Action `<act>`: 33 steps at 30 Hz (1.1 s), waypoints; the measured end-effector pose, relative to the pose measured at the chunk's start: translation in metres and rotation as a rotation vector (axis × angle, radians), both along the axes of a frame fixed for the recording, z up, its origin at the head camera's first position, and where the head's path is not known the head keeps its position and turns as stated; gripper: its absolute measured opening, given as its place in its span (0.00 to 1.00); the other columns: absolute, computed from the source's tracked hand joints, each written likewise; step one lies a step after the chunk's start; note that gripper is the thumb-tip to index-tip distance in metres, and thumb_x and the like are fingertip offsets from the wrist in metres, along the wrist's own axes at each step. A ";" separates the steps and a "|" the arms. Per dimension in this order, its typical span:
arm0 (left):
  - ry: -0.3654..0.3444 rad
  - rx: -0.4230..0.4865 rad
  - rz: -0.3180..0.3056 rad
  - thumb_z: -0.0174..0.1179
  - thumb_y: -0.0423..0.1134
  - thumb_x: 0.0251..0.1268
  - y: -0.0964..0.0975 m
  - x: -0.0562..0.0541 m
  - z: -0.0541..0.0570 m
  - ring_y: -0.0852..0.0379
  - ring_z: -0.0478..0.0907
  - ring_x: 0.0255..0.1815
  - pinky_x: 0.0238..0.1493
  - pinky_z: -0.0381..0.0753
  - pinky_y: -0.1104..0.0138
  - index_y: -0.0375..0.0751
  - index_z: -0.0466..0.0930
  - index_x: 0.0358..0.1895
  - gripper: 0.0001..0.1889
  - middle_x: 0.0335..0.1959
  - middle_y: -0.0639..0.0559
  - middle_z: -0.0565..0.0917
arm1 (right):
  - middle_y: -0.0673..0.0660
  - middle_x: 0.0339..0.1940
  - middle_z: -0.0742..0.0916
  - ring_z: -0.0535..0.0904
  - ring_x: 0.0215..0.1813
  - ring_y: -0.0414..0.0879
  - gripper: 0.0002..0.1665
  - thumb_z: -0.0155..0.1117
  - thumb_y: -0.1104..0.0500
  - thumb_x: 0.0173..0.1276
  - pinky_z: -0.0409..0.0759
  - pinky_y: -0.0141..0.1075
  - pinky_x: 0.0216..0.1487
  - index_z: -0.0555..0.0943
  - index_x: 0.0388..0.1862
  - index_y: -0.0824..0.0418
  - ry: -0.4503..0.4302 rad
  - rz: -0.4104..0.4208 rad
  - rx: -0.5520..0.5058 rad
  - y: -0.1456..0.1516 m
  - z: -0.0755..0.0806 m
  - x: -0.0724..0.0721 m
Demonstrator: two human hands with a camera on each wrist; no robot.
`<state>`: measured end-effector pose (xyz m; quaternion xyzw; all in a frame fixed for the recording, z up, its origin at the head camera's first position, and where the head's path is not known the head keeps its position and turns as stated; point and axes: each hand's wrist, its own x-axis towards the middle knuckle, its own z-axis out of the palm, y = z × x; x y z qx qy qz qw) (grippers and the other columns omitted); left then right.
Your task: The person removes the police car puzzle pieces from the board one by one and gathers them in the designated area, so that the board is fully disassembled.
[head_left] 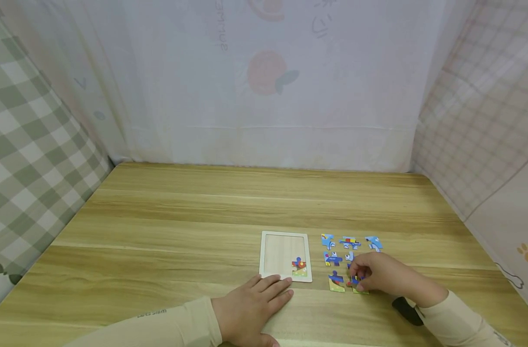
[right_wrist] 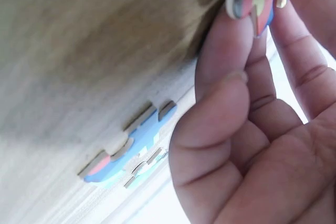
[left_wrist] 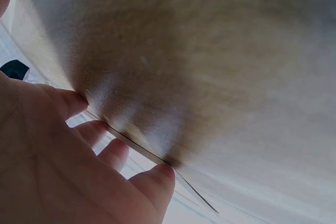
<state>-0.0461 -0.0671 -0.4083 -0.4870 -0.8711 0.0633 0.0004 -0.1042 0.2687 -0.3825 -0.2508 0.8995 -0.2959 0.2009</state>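
Observation:
A white-rimmed puzzle board (head_left: 264, 255) lies on the wooden table, with one colourful piece (head_left: 299, 268) in its lower right corner. My left hand (head_left: 257, 306) rests at the board's near edge, fingers extended; in the left wrist view its fingertips (left_wrist: 163, 174) touch that edge. To the right of the board, my right hand (head_left: 383, 274) pinches a jigsaw piece, seen red and blue between thumb and fingers in the right wrist view (right_wrist: 260, 1). The hand partly covers this piece and a blue piece (head_left: 349, 258) behind it.
Loose jigsaw pieces lie in rough rows right of the board, among them a blue corner piece (head_left: 373, 242), a police-car piece (head_left: 333, 259) and a yellow-green piece (head_left: 336, 282). A dark object (head_left: 406, 311) shows at the right wrist. Fabric walls border the table (head_left: 181, 212).

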 end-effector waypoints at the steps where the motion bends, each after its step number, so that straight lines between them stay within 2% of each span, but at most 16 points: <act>1: -0.003 -0.002 0.002 0.50 0.72 0.59 0.000 0.000 0.000 0.53 0.60 0.72 0.64 0.69 0.59 0.48 0.60 0.73 0.45 0.74 0.52 0.60 | 0.45 0.25 0.76 0.67 0.29 0.32 0.12 0.74 0.66 0.51 0.70 0.29 0.28 0.80 0.32 0.58 0.005 -0.002 0.001 0.000 0.000 0.000; 19: -0.054 -0.004 0.010 0.50 0.72 0.60 0.000 -0.001 0.002 0.53 0.58 0.73 0.65 0.69 0.57 0.48 0.59 0.74 0.44 0.75 0.53 0.59 | 0.45 0.26 0.76 0.68 0.30 0.33 0.14 0.77 0.62 0.49 0.71 0.30 0.29 0.80 0.32 0.57 0.074 -0.023 0.036 -0.003 0.000 0.002; 26: -0.044 -0.007 0.013 0.50 0.72 0.59 0.001 0.000 0.003 0.53 0.59 0.73 0.64 0.69 0.58 0.48 0.59 0.74 0.44 0.75 0.52 0.60 | 0.43 0.25 0.75 0.67 0.30 0.32 0.14 0.77 0.59 0.51 0.69 0.29 0.29 0.78 0.31 0.55 0.150 -0.014 0.036 -0.008 0.003 0.001; 33: -0.043 0.015 0.019 0.50 0.72 0.59 0.000 -0.001 0.004 0.51 0.59 0.73 0.65 0.69 0.57 0.48 0.59 0.74 0.45 0.75 0.51 0.59 | 0.44 0.26 0.76 0.68 0.30 0.32 0.12 0.75 0.61 0.53 0.71 0.29 0.29 0.80 0.34 0.56 0.117 -0.046 0.036 -0.020 0.009 0.000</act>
